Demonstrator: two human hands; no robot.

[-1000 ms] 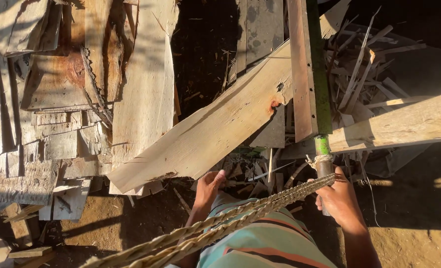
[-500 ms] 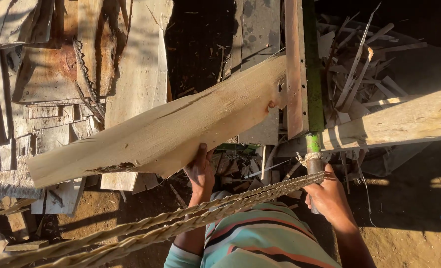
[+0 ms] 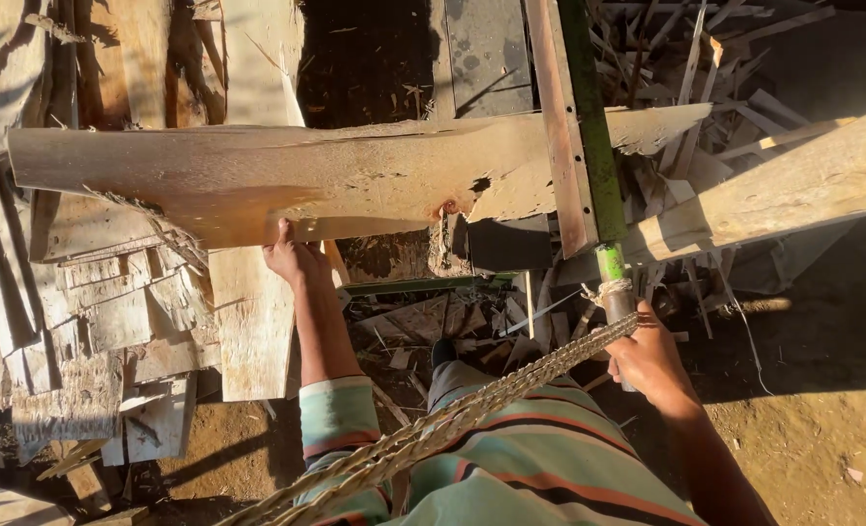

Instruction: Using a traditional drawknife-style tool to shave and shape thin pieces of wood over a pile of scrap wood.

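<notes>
A wide rough wooden plank (image 3: 258,175) lies almost level across the view, with a ragged lower edge and a dark knot near its right part. My left hand (image 3: 292,258) grips its lower edge from underneath. My right hand (image 3: 647,356) is closed round the lower end of a green-tipped handle (image 3: 608,282) wrapped with twine, which runs up along a brown wooden bar with a green strip (image 3: 569,127) crossing over the plank. A twisted rope (image 3: 452,419) stretches from my right hand down across my striped shirt.
Stacked boards and offcuts (image 3: 112,331) lie at the left. A heap of thin wood strips (image 3: 706,68) fills the upper right. A thick pale beam (image 3: 793,185) slants at the right. Dirt ground (image 3: 813,390) with scraps lies below.
The plank has swung from a steep tilt to nearly level and shifted left, with its left end raised. My left hand moved up and left with it. My right hand stayed on the handle.
</notes>
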